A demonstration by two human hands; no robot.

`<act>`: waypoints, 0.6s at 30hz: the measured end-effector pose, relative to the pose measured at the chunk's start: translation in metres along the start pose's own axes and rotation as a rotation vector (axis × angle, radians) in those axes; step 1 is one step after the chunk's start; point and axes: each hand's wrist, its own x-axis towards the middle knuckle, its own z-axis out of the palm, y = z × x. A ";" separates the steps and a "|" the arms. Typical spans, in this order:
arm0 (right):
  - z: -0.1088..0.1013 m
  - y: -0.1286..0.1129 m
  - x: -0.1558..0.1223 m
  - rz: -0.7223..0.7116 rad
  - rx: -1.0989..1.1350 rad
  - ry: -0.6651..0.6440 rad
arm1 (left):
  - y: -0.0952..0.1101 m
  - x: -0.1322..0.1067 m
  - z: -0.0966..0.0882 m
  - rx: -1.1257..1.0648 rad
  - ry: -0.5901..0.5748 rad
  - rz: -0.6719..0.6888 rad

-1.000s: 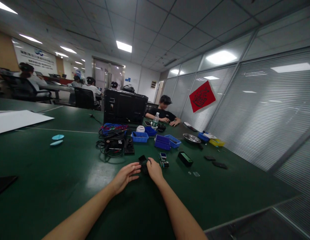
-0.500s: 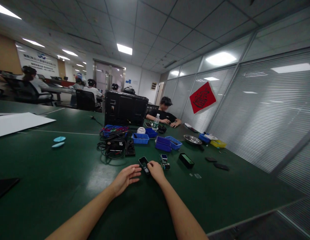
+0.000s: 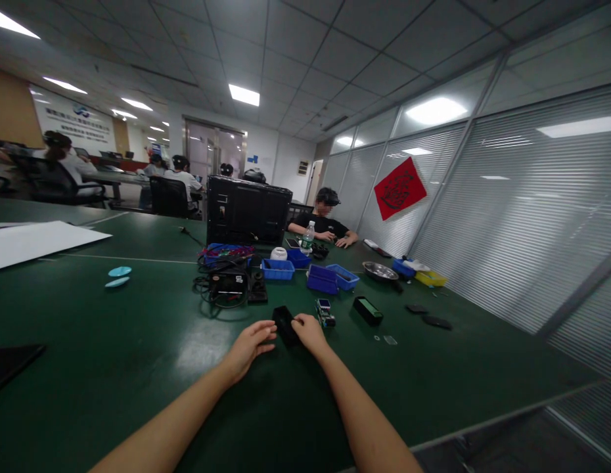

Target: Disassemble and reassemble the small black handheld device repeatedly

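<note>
On the green table, a small black plastic case (image 3: 284, 324) shows its dark, hollow inside. My right hand (image 3: 310, 333) pinches the case's right edge with thumb and fingers. Against or very near its left side are the fingertips of my left hand (image 3: 251, 345), whose fingers are stretched out and apart; I cannot tell if they touch it. Just right of my right hand lies a circuit board with a small screen (image 3: 325, 313). Farther right is a black box with a green top (image 3: 368, 310). A clear plate (image 3: 391, 339) and a small ring (image 3: 377, 337) lie nearer me.
Beyond my hands are a black soldering station (image 3: 229, 287) with cables, several blue bins (image 3: 278, 269), a bottle (image 3: 309, 238), a metal bowl (image 3: 380, 271) and a large monitor (image 3: 249, 211). Dark flat pieces (image 3: 436, 322) lie right. Across the table a person (image 3: 322, 223) sits working.
The case in my right hand has turned, and its interior now looks plain black instead of showing pale parts. My left fingertips have come closer to its left side.
</note>
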 end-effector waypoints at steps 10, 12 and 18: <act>0.024 -0.008 -0.006 0.005 0.517 -0.171 | -0.016 0.006 -0.003 0.634 0.112 0.393; 0.028 -0.008 -0.006 0.002 0.578 -0.183 | -0.018 0.008 -0.005 0.652 0.149 0.389; 0.033 -0.008 -0.004 -0.022 0.530 -0.223 | -0.016 0.010 -0.006 0.637 0.184 0.368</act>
